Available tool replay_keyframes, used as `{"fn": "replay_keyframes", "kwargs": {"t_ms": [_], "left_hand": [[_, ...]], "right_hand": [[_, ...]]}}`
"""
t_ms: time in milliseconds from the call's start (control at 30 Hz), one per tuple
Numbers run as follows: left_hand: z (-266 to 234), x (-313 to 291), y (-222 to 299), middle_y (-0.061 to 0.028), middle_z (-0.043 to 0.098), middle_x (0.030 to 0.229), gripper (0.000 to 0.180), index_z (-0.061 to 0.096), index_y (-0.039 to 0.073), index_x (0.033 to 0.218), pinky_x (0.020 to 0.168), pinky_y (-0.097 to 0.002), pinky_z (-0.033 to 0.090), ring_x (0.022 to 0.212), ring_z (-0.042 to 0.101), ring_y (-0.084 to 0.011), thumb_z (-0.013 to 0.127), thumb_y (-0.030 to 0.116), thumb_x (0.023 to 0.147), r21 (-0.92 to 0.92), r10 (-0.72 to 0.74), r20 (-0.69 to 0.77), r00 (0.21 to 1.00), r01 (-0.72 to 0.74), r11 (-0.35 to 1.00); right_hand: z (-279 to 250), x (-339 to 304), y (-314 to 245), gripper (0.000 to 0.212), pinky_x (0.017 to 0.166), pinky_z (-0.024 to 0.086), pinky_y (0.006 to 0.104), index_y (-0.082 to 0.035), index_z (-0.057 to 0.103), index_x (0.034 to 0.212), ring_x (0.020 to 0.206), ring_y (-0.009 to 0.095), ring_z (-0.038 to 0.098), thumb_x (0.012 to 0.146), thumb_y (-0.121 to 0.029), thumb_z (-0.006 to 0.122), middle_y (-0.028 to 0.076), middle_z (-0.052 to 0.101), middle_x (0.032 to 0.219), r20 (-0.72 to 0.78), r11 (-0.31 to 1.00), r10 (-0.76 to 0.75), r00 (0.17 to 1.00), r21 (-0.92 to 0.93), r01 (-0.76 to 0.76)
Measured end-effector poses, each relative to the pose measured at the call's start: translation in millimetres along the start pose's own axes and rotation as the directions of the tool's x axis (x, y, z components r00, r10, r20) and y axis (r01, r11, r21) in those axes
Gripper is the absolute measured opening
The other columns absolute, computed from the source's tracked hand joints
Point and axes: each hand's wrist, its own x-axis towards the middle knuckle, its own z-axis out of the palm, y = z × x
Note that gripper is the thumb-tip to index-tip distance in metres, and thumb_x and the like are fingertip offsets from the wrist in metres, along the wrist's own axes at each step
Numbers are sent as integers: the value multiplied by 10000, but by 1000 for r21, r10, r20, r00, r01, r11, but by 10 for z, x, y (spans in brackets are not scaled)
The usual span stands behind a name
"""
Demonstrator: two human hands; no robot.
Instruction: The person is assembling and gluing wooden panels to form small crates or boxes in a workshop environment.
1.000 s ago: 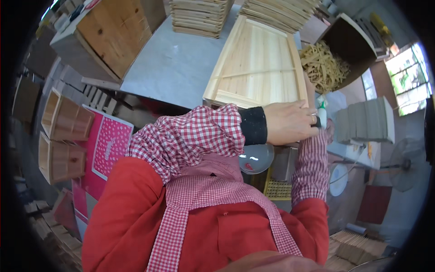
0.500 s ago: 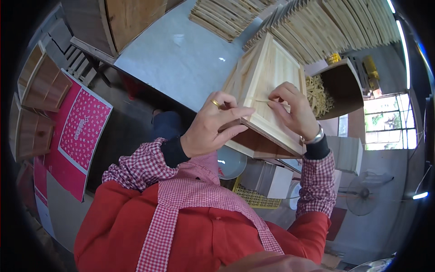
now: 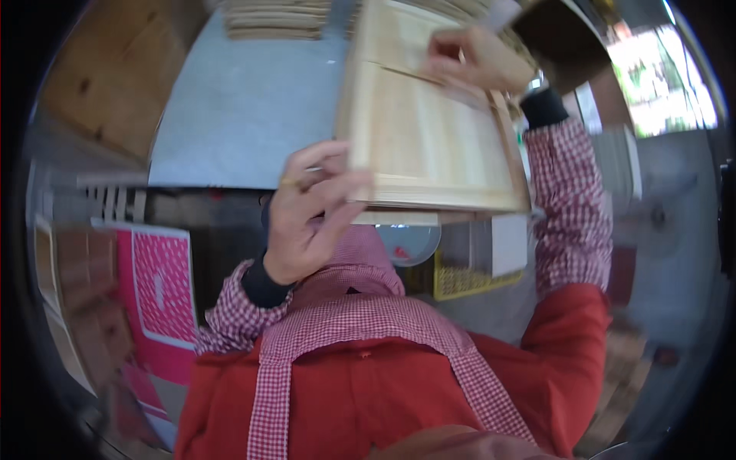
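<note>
A pale wooden box (image 3: 441, 138) with a panelled face lies tilted in front of me, its near edge toward my body. My left hand (image 3: 310, 211), a ring on one finger, is at the box's left near corner. Its fingers are apart and their tips overlap the edge; whether they touch it is blurred. Above the far right part of the panel, my right hand (image 3: 483, 61) has its fingers curled together in a pinch, smeared by motion. Anything between them cannot be made out. A thin dark line crosses the panel near those fingers.
The box overlaps a pale blue-grey table (image 3: 238, 107). Stacked wooden pieces (image 3: 276, 19) lie at its far side, and a large brown wooden box (image 3: 107, 77) stands left. Below are a round basin (image 3: 410, 241), a yellow crate (image 3: 468, 280) and a pink printed sheet (image 3: 165, 287).
The view has turned, so the box looks squarer to me. My right hand has moved farther along the panel, away from my body. My left hand has shifted to the box's left corner.
</note>
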Motion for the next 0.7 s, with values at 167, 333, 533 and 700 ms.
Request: {"fn": "replay_keyframes", "kwargs": {"t_ms": [167,333,533,700], "left_hand": [[-101,51,-110,-246,448,1381,364,557,-45,1208,1015,-395,350,1205,459,-304,539,76,865,227,-15,118,993,-13,974],[-67,62,-64,-249,480,1351,353,574,-14,1195,1009,-414,349,1186,468,-326,541,111,866,228,32,145,989,-65,971],[-58,-55,-18,-235,494,1345,377,582,10,1187,964,-419,361,1118,487,-307,571,141,834,211,-22,20,1000,17,977],[-78,-78,6,-234,475,1364,392,567,19,1214,975,-424,349,1129,484,-306,554,191,863,255,-48,30,998,39,966]], "right_hand": [[-129,-863,1103,304,723,481,382,-60,653,995,710,241,646,818,-307,667,152,659,787,-510,962,255,821,45,-271],[868,-1865,2176,182,681,510,421,-62,696,901,765,355,644,812,-203,622,178,673,868,-618,722,552,560,18,-692],[1788,-1696,2455,185,718,509,410,-57,701,873,806,340,645,771,-193,629,197,664,866,-706,532,487,515,-228,-815],[1486,-1522,2586,174,785,513,408,-91,717,854,850,351,646,763,-226,655,189,672,952,-642,543,509,574,-279,-792]]}}
